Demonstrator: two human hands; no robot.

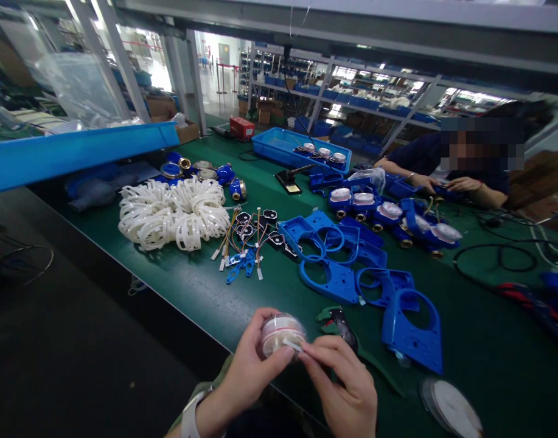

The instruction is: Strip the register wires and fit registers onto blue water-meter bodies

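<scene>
In the head view, the capsule [282, 328] is in your left grip [249, 371], fingers wrapped around its far side, near the edge of the bench [201, 292]. Your right grip [345, 380] looks closed at the fingertips on a small pale strip [292, 345], at the capsule's 5 o'clock, with your left thumb beside it. What the strip joins to is too small to tell.

Brace the capsule with your left fingers, hold the strip by its end and use light, even pressure, so neither slips; turn the work toward you if your thumb blocks sight.

Around the capsule, the pliers [347, 331] lie near 3 o'clock, so mind your right knuckles there. Blue frames [347, 286] lie toward 2, wired parts [245, 231] between 11 and 12, white rings [169, 207] between 10 and 11.
</scene>
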